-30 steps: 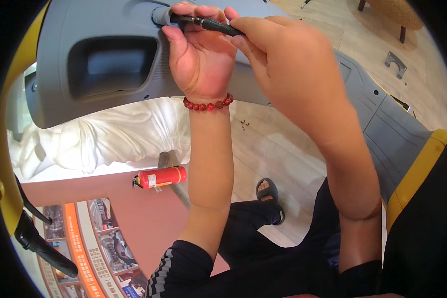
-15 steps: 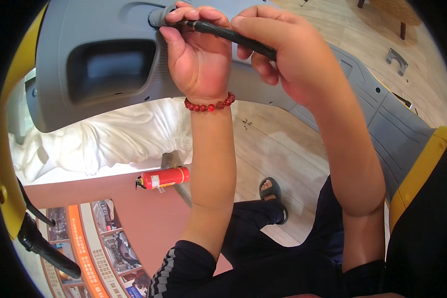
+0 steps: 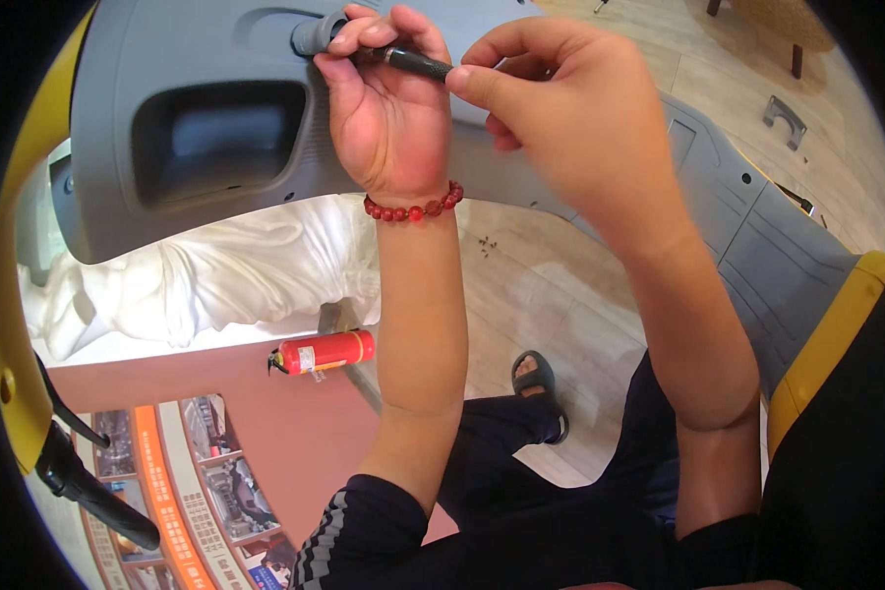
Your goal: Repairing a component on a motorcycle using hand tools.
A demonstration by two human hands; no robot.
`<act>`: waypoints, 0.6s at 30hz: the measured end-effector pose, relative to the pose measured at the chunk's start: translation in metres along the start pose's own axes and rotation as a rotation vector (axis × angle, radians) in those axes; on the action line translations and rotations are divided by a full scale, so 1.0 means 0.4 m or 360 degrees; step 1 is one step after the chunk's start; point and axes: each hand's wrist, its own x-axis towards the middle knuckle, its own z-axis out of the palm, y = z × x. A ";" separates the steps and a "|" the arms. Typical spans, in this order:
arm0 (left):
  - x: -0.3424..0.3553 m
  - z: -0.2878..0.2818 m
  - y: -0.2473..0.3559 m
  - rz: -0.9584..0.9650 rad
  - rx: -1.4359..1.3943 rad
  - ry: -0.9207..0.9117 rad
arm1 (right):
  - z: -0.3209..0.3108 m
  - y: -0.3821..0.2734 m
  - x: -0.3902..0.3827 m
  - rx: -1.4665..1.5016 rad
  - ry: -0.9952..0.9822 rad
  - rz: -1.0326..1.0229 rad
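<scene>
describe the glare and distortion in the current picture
Head view: the white sculpture looks nearly washed out in places; the head view's fisheye bends the poster's orange stripe; also in the head view, the grey panel's recess sits dark.

And across the room we go: pale wood-plank floor (image 3: pixel 531 295) running from the centre up to the top right, a soft sheen on its boards; up in that corner, a round-edged tan woven seat (image 3: pixel 782 18) on dark legs; over to the left, a white sculpture of draped folds (image 3: pixel 206 270), brilliantly lit, a bright white ledge (image 3: pixel 182 341) along it; then a flat dusky-pink surface (image 3: pixel 275 408), a red cylindrical fire extinguisher (image 3: pixel 329 351) against it; lower left, a curved-looking photo display with an orange stripe (image 3: pixel 162 482).
</scene>
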 end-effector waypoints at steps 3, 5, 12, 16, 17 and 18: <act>-0.006 0.001 0.001 -0.0065 0.0046 0.0048 | 0.015 0.030 -0.005 -0.0638 0.0207 -0.0738; -0.013 0.001 0.001 -0.0074 -0.0016 0.0022 | 0.009 0.039 -0.004 -0.0736 0.0134 -0.1096; -0.013 -0.020 0.014 0.0001 0.0505 -0.0225 | -0.020 0.023 -0.007 -0.1184 0.0033 -0.1245; -0.004 -0.026 0.027 -0.0135 0.0639 -0.0366 | -0.015 0.032 -0.007 -0.1069 0.0233 -0.1484; -0.006 -0.026 0.028 -0.0175 0.0634 -0.0391 | -0.011 0.036 -0.003 -0.1083 0.0249 -0.1501; -0.010 -0.026 0.029 -0.0174 0.0613 -0.0332 | -0.009 0.040 -0.010 -0.1033 0.0240 -0.1464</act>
